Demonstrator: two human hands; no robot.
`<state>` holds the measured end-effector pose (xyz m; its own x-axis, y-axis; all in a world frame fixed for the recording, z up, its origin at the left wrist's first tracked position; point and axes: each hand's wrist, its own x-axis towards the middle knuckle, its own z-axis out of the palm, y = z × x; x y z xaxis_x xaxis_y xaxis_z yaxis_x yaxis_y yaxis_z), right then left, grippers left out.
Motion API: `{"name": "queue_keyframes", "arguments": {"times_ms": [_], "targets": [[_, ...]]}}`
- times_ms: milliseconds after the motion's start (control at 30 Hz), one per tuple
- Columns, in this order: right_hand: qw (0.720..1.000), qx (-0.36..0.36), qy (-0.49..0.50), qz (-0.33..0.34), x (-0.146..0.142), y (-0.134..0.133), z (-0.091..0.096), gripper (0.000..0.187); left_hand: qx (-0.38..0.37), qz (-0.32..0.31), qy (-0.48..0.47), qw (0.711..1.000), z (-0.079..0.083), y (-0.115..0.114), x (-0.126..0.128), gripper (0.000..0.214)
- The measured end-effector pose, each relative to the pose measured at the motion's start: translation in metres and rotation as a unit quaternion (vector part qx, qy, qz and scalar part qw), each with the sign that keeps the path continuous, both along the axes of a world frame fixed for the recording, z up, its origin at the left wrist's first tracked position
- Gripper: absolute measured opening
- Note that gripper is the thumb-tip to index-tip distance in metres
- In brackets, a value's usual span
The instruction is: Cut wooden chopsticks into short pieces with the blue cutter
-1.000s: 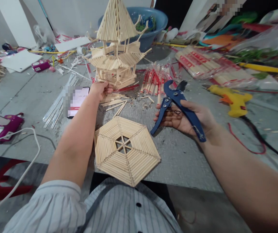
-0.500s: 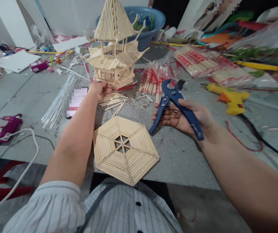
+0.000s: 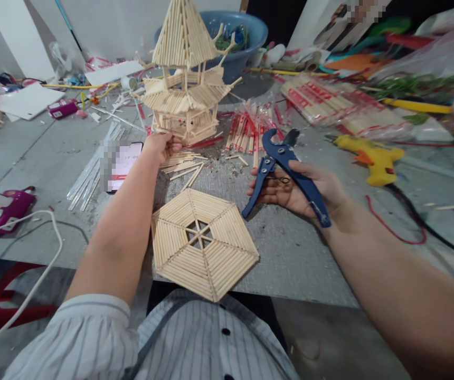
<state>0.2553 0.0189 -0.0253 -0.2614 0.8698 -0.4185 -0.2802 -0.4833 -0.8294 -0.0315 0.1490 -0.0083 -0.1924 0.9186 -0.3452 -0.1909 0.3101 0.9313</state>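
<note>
My left hand (image 3: pixel 162 146) reaches forward with its fingers curled over a pile of loose bamboo sticks (image 3: pixel 185 164), right at the foot of a tall pagoda model (image 3: pixel 185 74) built from sticks. What the fingers hold is hidden. My right hand (image 3: pixel 302 187) lies palm up above the table and grips a blue cutter (image 3: pixel 284 171) by its handles, jaw pointing away from me. A flat hexagonal stick panel (image 3: pixel 203 243) with a small central opening lies at the table's near edge between my arms.
A phone (image 3: pixel 122 163) and clear strips lie left of the sticks. Red-wrapped chopstick packs (image 3: pixel 251 129) sit behind the cutter. A yellow glue gun (image 3: pixel 371 155) with a black cord lies right. A blue basin (image 3: pixel 238 39) stands behind the pagoda. A purple glue gun (image 3: pixel 3 211) sits far left.
Both hands stay nearly still; the view has shifted slightly, so everything sits a little further left. The cutter remains in my right hand.
</note>
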Motion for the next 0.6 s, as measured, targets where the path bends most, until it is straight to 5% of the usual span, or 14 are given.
{"name": "queue_keyframes", "arguments": {"times_ms": [367,600], "targets": [[0.999,-0.023,0.008,-0.034,-0.007,0.000,0.008,0.041,0.007,0.038,-0.004,0.999,-0.003,0.005,-0.002,0.027],[0.984,0.080,0.081,-0.139,0.003,0.002,0.010,0.036,0.092,0.092,0.166,0.978,0.020,-0.017,0.001,0.030]]}}
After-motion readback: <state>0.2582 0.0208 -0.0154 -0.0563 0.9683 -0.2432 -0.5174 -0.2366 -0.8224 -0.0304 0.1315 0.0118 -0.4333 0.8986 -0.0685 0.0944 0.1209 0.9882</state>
